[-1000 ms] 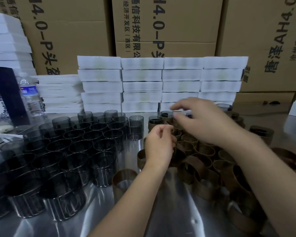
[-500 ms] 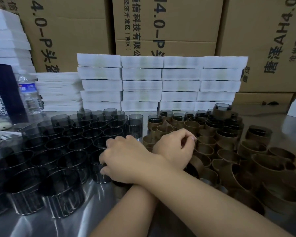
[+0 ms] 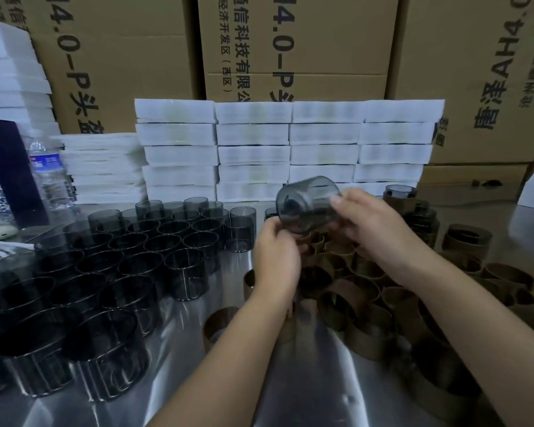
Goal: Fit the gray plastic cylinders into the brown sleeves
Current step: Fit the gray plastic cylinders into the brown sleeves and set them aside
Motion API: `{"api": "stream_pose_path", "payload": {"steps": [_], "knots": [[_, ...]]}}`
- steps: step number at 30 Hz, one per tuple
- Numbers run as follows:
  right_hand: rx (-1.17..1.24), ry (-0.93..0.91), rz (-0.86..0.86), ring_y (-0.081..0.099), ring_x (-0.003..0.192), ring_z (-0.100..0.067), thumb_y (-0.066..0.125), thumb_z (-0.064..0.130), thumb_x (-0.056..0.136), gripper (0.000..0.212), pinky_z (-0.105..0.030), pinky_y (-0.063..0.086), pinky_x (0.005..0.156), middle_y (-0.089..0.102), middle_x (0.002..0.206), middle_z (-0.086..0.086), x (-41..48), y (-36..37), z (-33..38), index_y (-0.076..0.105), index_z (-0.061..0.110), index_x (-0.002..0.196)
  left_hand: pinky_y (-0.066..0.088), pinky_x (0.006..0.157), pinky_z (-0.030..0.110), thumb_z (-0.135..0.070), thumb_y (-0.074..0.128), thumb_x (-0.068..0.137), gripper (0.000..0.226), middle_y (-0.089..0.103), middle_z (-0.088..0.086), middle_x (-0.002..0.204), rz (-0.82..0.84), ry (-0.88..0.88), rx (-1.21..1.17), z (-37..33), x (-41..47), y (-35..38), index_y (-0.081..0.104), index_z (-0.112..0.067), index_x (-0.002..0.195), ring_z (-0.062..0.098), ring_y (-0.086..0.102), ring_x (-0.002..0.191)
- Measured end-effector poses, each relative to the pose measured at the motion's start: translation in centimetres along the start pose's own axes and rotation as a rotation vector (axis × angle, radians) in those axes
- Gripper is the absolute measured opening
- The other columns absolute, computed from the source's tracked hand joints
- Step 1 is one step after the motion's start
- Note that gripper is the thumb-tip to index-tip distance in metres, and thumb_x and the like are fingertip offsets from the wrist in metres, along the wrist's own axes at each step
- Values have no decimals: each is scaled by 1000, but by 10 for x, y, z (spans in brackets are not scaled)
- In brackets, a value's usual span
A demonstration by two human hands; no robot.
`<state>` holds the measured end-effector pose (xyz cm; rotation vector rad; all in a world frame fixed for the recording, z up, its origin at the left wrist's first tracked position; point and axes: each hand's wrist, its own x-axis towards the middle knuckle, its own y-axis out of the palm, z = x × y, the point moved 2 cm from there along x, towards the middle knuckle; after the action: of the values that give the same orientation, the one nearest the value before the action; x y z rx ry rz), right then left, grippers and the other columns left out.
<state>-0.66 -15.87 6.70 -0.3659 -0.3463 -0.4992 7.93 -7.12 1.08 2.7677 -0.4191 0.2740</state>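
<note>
- Hands close together at centre: left hand (image 3: 276, 260) pinches the lower rim of one gray cylinder (image 3: 305, 204), and right hand (image 3: 373, 229) grips its far side.
- That piece is tilted and raised above the bench (image 3: 305, 380).
- Cluster of upright gray cylinders (image 3: 154, 245) at 9 o'clock.
- Heap of brown sleeves (image 3: 367, 303) at 4 o'clock.
- Stacks of white foam (image 3: 290, 149) at 12 o'clock, with a water bottle (image 3: 48, 177) at 10.

Dim, flat indoor light with weak shadows. Below the fingers (image 3: 336, 200) the metal tabletop (image 3: 305, 380) shows pale streaks of glare. The left hand (image 3: 275, 260) is smeared by motion blur, and the gray cylinder (image 3: 305, 208) is slightly soft. Behind the fingers, cardboard boxes (image 3: 290, 41) bow from wide-angle distortion.
</note>
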Motion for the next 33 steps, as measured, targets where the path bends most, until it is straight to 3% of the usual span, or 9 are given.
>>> {"api": "stream_pose_path", "payload": {"steps": [4,10,14,17,20,23,26,30,33], "knots": [[564,229,2,45,67,-15,45,12,97,16,-37,53,88,42,66,-4,1,-3,-22,57,1,92,55,59,21,-13,35,100,30,72,2,85,-15,-90,-227,-7,3,-6,65,-12,98,10,68,71],[612,358,140,50,60,-16,49,13,93,23,-38,54,87,47,68,-7,-5,6,-27,67,0,88,52,93,40,-65,40,89,64,73,6,109,190,-195,-228,-9,-5,-6,66,-13,116,21,68,103],[651,344,188,53,61,-18,51,16,92,26,-37,55,87,47,74,-10,-7,8,-25,60,-4,107,53,69,31,-50,59,81,43,71,11,84,401,-193,-375,-14,-11,-4,73,-10,84,23,66,73],[362,286,143,62,62,-16,57,22,91,25,-27,58,69,59,74,-9,-7,1,-22,64,-2,95,56,73,35,-33,72,70,28,70,12,80,390,-210,-515,-15,-12,-4,70,-8,82,24,66,72],[-351,178,92,62,54,-3,64,44,83,23,-19,49,57,69,68,7,-10,-13,-17,72,23,83,59,77,42,-33,71,66,40,70,15,80,259,-262,-623,-12,-9,-9,63,-6,94,31,70,78],[-759,172,314,58,59,9,64,71,57,41,-13,39,57,66,69,20,-16,-16,-13,69,41,83,61,72,44,-35,67,79,39,74,17,79,133,-276,-708,-11,-2,-17,59,-7,105,34,73,79],[-835,237,466,58,66,7,73,67,55,42,-10,37,55,64,76,18,-22,-14,-14,64,40,87,61,69,45,-37,66,85,39,73,22,91,37,-312,-819,-9,2,-25,58,-8,109,37,73,81],[-747,226,406,56,59,6,79,47,65,18,-14,40,55,63,62,21,-20,-16,-15,71,34,74,60,68,44,-38,66,87,38,74,19,80,0,-342,-873,-7,4,-25,59,-8,109,36,72,85],[-624,221,343,62,74,3,77,46,66,11,-18,47,68,68,70,22,-18,-20,-12,74,36,68,60,69,44,-39,65,87,31,74,17,76,5,-334,-825,-5,4,-25,60,-12,102,35,72,83]]}}
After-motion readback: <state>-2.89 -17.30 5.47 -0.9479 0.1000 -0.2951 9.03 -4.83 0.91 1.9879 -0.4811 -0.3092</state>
